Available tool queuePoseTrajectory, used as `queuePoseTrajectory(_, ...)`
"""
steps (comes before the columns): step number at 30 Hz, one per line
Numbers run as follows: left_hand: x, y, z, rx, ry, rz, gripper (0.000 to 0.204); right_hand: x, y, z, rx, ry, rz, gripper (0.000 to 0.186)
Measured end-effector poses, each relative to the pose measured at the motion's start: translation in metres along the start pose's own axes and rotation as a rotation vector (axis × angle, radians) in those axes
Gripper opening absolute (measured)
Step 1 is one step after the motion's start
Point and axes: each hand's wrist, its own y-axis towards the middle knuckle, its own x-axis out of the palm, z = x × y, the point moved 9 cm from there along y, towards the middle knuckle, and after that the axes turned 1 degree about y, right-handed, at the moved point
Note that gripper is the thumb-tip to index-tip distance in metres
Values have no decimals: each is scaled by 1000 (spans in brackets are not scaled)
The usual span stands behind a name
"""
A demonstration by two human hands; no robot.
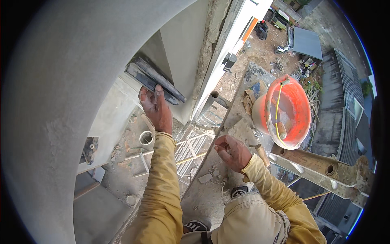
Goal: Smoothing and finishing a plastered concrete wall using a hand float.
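My left hand (157, 107) is raised with its thumb and fingers closed on a dark, flat plastering float (156, 82). The float is tilted against the grey plastered surface near the wall's inner corner (178, 53). Lower and to the right, my right hand (233, 153) hovers over the plank with its fingers curled in; nothing shows in them. Just right of that wrist is a wooden tool handle (262, 155), its other end partly hidden. Beyond it stands a bucket (262, 116), orange inside, with a yellow handle, greyish water and a brush-like tool (281, 130) in it.
A large curved plastered wall (69, 93) fills the left. I am on a narrow, dusty plank (205, 193) strewn with mortar crumbs, high above ground. Scaffold tubes and a rusty beam (308, 162) run beside the bucket. Far below are a ladder-like frame (195, 150), rubble and roofs.
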Motion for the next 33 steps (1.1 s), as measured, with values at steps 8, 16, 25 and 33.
queuePoseTrajectory(8, 62, 10, 107, 424, 102, -89, 31, -79, 2, -53, -114, -246, 0, 15)
queuePoseTrajectory(16, 4, 19, 1, 68, 22, -106, 34, -90, 24, -101, -224, -440, -60, 16)
queuePoseTrajectory(25, 61, 33, 117, 479, 74, -217, 50, -58, 38, -131, -330, -635, -266, 15)
queuePoseTrajectory(33, 23, -4, 33, 199, 226, -230, 48, -41, 18, -109, -409, -584, -252, 13)
